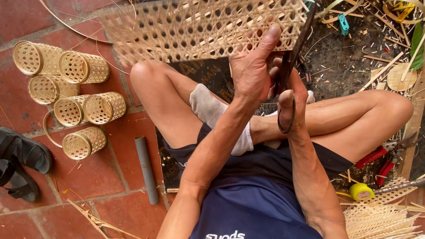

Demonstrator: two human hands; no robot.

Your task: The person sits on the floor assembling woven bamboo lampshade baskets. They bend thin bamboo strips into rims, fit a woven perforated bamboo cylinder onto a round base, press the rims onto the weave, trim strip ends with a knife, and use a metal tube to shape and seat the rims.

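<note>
Item one, in our hands: a woven bamboo panel (199, 26), pale straw colour, open hexagonal lattice, held up above our crossed legs and spanning the top of the view. Its lower edge shows loose strip ends.

Item two: scissors (294, 66), dark metal, long blades pointing up along the panel's right end, one looped handle hanging below our fingers.

Left hand (250, 73): the grip is open, palm flat towards us, thumb raised so its tip touches the panel's lower edge; the panel sits directly above and behind it.

Right hand (294, 102): the grip is clamped around the scissors' handles, just beside the left hand and below the panel's right corner.

Surroundings, floor of red tile (124, 208):
- six small woven cylinders (71, 86), same lattice, lying on their sides in a cluster to our left;
- grey tube (147, 170) beside our left knee;
- dark sandals (20, 161) at the far left edge;
- red-handled pruning shears (385, 159) by our right knee;
- yellow tape roll (361, 191) near them;
- bundle of thin bamboo strips (380, 219) at lower right.
</note>
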